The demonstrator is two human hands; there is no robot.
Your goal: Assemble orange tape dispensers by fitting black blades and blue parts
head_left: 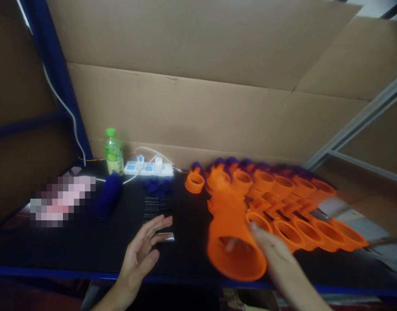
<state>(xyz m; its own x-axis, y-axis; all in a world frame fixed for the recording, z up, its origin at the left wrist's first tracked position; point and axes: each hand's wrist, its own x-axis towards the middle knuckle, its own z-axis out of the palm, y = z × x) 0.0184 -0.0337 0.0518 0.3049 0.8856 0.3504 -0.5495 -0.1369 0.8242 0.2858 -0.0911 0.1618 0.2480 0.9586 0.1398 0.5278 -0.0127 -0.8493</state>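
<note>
My right hand (272,247) is closed around the side of an orange plastic piece with a large round ring end (229,218). The piece is lifted above the black table, its ring facing me, and is blurred; fingers show inside the opening. My left hand (142,250) hovers over the table further left, fingers stretched and apart. Close under its fingertips lies a small flat piece with a shiny edge (168,236); whether they touch is unclear. Several black strips (152,201) lie just beyond that hand.
Rows of similar orange pieces (289,233), with dark blue far ends, cover the table's right side. A white power strip (149,168) and a green-capped bottle (114,153) stand at the back. A dark blue bundle (108,196) lies left. Cardboard (192,112) walls the back.
</note>
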